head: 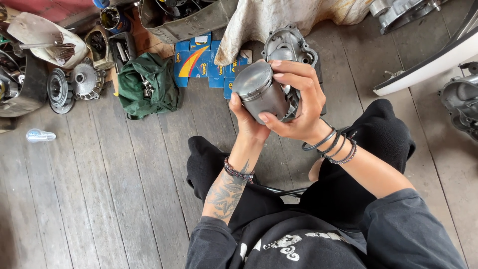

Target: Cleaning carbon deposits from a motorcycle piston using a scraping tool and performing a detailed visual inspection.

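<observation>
A grey metal piston [259, 92] with a shiny flat crown is held up in front of me over the wooden floor. My left hand [247, 122] cups it from below, thumb pressed on its side. My right hand [298, 102] wraps over it from the right, fingers across the top and lower edge. Both wrists wear bracelets, and my left forearm is tattooed. A grey engine casing [289, 45] lies on the floor just behind the piston, partly hidden by my hands.
A green cloth bag [147, 84] with tools and flat blue boxes [196, 60] lie ahead. Round metal engine parts [74, 84] sit at left, a clear plastic bottle [40, 135] nearer. A dirty cloth [269, 20] hangs behind; more casings [460, 99] at right.
</observation>
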